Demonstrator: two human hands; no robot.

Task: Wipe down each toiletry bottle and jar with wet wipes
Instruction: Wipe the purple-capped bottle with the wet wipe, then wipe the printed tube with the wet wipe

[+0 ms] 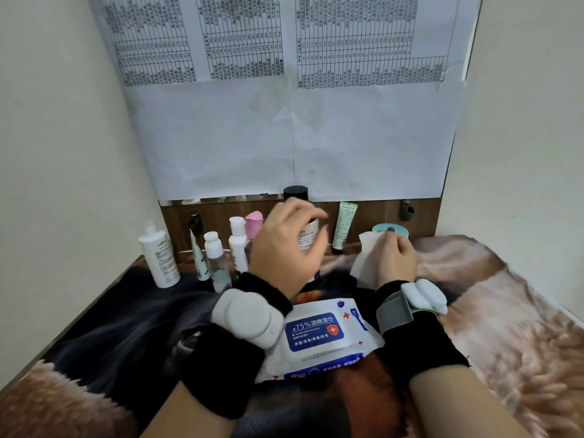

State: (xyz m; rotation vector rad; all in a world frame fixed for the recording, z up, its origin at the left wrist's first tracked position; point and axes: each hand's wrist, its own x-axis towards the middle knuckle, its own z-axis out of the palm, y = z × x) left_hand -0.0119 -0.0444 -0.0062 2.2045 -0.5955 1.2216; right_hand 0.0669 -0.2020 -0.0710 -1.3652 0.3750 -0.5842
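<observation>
A black-capped bottle [296, 194] stands at the back of the row of toiletries, at 12 o'clock from the pack of wet wipes [319, 335]. The left hand [281, 248] hovers before it, fingers curved and gripping nothing. At 3 o'clock from that hand, the right hand [393, 257] pinches a white wipe [363, 251], with a teal jar [390, 229] just behind. A pump bottle [159, 254] and small bottles [215, 257] wait at 9 o'clock on the fleece-covered surface [505, 327]. To do this step well, the free hand would likely steady the bottle by its body while the wipe covers cap, shoulder and sides.
</observation>
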